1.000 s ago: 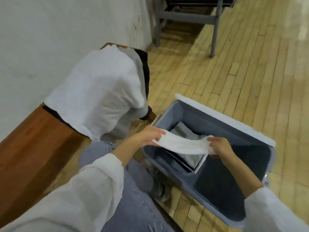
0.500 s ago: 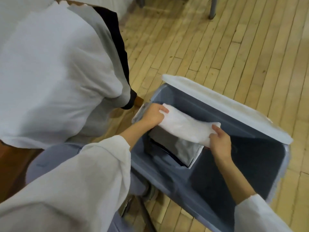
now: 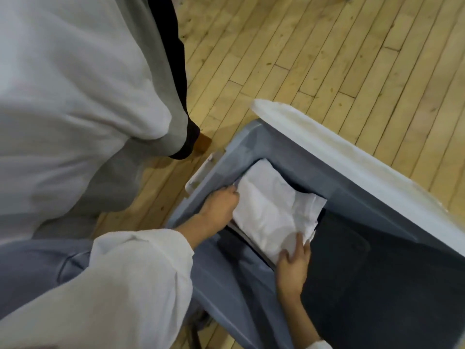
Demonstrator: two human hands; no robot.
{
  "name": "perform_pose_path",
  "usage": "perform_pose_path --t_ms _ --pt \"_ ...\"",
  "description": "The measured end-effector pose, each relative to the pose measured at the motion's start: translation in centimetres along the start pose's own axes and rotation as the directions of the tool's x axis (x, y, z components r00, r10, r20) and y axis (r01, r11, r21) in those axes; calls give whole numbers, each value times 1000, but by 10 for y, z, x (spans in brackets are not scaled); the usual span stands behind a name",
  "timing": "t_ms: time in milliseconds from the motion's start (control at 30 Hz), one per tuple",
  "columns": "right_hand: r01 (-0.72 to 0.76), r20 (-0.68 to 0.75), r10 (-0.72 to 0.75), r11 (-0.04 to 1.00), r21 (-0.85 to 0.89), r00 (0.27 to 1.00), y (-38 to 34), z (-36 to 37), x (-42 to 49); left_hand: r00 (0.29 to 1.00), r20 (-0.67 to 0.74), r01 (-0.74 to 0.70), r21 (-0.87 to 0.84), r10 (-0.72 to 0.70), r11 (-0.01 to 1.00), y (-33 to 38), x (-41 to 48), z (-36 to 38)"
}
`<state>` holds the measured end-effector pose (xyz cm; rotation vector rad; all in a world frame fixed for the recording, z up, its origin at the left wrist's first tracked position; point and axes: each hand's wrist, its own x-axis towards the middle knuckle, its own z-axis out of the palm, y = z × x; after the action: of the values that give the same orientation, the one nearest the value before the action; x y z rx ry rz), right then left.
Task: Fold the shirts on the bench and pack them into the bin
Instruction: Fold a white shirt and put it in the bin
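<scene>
A folded white shirt (image 3: 274, 210) lies at the left end of the grey bin (image 3: 276, 144), on top of other folded shirts whose edges (image 3: 251, 244) show beneath it. My left hand (image 3: 219, 207) grips the shirt's left edge, fingers curled at it. My right hand (image 3: 293, 263) holds the shirt's near right corner. On the bench at upper left lies a pile of unfolded shirts: a white one (image 3: 75, 96) on top, with grey (image 3: 163, 71) and black (image 3: 181, 71) ones under it hanging over the edge.
The bin's white lid (image 3: 352, 157) stands along its far side. The bin's right half (image 3: 377, 273) is dark and holds nothing visible. A brown bench corner (image 3: 202, 143) pokes out under the pile. Wooden floor surrounds the bin. My knee in jeans (image 3: 37, 268) is at lower left.
Both hands have lowered the folded white shirt from above the bin down onto the stack inside. My head has moved closer and looks more steeply down.
</scene>
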<state>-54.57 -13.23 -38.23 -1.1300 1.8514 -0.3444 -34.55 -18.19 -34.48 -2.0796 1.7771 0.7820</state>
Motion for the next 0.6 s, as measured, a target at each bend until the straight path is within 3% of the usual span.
perform_pose_path --t_ms 100,200,267,333,400,433,533,600 --pt "3 -69 -4 1000 -7 998 3 2 -8 994 -48 107 104 -103 989 9 -9 6" --pt "-14 -109 16 1000 13 994 11 7 -13 983 20 179 161 -185 970 10 -14 16" --pt "111 -231 -117 993 -38 966 14 8 -9 984 -1 178 180 -180 968 6 -19 24" --pt "297 -278 -325 945 -140 904 7 8 4 991 -110 100 207 -79 973 3 -19 32" --pt "446 -181 -493 861 -246 851 -5 14 28 980 -197 17 205 24 979 8 -16 38" --pt "485 -90 -533 817 -313 841 -9 19 42 985 -165 -15 159 42 987 12 -14 42" --pt "513 161 -505 706 -489 848 -10 27 77 982 188 23 62 -35 998 17 -2 54" --pt "492 236 -438 679 -546 867 -1 24 93 957 271 107 -10 -100 994 15 4 57"
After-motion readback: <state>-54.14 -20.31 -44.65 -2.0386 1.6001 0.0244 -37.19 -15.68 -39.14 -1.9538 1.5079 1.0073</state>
